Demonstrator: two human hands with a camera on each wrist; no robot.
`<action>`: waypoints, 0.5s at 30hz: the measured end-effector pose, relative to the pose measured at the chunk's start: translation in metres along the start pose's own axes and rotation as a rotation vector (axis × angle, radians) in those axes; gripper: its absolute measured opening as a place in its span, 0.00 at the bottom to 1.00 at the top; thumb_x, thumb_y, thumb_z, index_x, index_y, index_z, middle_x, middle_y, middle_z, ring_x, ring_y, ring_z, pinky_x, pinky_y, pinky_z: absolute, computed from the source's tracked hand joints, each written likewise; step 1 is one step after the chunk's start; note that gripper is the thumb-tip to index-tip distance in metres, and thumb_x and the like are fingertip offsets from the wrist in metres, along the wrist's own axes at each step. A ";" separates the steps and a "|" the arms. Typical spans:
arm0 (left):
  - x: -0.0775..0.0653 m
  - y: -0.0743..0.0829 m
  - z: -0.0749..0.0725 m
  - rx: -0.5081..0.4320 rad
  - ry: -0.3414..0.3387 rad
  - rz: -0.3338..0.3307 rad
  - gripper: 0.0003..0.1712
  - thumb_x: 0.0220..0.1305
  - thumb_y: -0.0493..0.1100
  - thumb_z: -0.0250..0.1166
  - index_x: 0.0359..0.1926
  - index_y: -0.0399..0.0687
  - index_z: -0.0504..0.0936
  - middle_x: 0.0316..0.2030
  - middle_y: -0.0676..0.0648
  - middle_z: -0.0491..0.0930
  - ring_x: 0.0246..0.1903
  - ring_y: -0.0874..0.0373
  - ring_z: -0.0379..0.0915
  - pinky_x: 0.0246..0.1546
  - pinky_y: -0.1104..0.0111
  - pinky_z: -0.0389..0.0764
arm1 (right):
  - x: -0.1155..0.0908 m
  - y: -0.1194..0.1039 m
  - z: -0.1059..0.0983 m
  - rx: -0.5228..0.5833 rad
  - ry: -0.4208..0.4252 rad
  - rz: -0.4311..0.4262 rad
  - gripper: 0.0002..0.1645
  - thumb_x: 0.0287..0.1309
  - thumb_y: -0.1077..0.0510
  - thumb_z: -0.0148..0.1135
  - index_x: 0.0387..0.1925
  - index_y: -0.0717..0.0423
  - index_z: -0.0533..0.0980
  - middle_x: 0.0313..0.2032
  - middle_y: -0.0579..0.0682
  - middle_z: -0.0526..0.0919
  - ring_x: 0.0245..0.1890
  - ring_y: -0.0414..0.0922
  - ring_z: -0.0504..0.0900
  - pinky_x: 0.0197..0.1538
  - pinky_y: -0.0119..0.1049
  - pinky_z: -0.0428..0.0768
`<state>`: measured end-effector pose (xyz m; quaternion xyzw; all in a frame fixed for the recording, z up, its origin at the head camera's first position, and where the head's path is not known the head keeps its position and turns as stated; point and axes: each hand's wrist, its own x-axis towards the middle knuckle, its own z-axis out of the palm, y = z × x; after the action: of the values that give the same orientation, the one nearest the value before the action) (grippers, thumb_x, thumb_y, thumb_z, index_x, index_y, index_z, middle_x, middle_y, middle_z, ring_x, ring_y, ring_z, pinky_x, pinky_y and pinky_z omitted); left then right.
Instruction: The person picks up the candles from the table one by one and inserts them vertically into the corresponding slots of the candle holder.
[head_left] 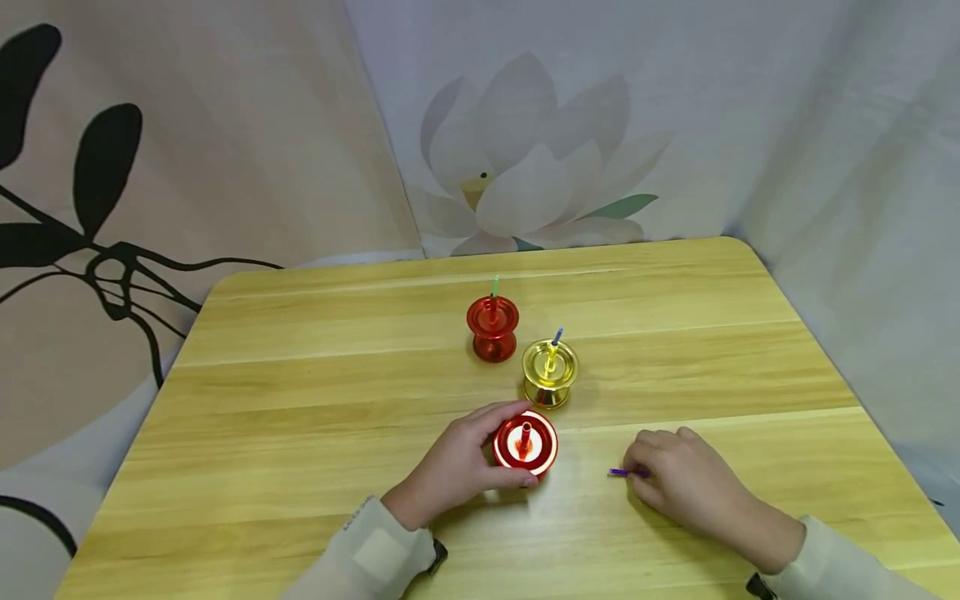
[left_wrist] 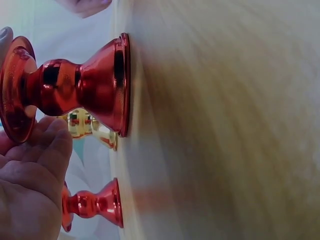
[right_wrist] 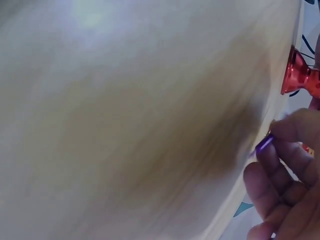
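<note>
My left hand [head_left: 472, 454] grips the rim of the nearest red candle holder [head_left: 525, 446], thumb on the near side and fingers on the far side. That holder stands upright on the table with its central tube bare; the left wrist view shows its flared base [left_wrist: 107, 85]. To the right, low over the table, my right hand [head_left: 686, 479] pinches a thin purple candle [head_left: 618, 472] between thumb and fingers. In the right wrist view the purple candle [right_wrist: 264, 143] shows at the fingertips, partly hidden by them.
Just beyond the held holder stands a gold candle holder [head_left: 551, 371] with a blue candle [head_left: 557, 336]. Farther back is another red candle holder [head_left: 492, 329] bearing a thin green candle [head_left: 496, 286]. The wooden table [head_left: 315, 367] meets patterned curtains [head_left: 300, 125] behind.
</note>
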<state>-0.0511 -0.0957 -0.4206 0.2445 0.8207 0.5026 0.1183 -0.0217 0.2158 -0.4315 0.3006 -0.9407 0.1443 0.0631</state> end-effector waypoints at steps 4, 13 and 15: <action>0.000 0.000 0.000 0.015 0.002 -0.004 0.48 0.46 0.52 0.83 0.69 0.59 0.73 0.64 0.59 0.74 0.64 0.62 0.68 0.64 0.62 0.73 | 0.003 -0.004 -0.004 0.040 0.025 0.066 0.09 0.48 0.58 0.73 0.28 0.41 0.80 0.26 0.26 0.73 0.25 0.26 0.66 0.31 0.31 0.69; 0.000 -0.001 0.000 0.022 -0.001 0.011 0.48 0.47 0.52 0.82 0.69 0.53 0.73 0.65 0.56 0.74 0.64 0.60 0.69 0.64 0.62 0.73 | 0.011 -0.016 -0.009 0.379 0.084 0.216 0.13 0.51 0.65 0.69 0.30 0.41 0.79 0.26 0.28 0.76 0.25 0.28 0.71 0.27 0.28 0.74; 0.000 -0.001 0.000 0.023 0.002 0.017 0.48 0.47 0.52 0.82 0.69 0.51 0.73 0.65 0.56 0.74 0.64 0.60 0.69 0.64 0.62 0.74 | 0.014 -0.019 -0.009 0.424 0.114 0.216 0.15 0.52 0.67 0.69 0.30 0.40 0.78 0.27 0.28 0.78 0.26 0.28 0.73 0.26 0.27 0.74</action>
<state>-0.0514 -0.0964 -0.4215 0.2523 0.8245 0.4943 0.1103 -0.0216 0.1966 -0.4156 0.1964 -0.9108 0.3613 0.0358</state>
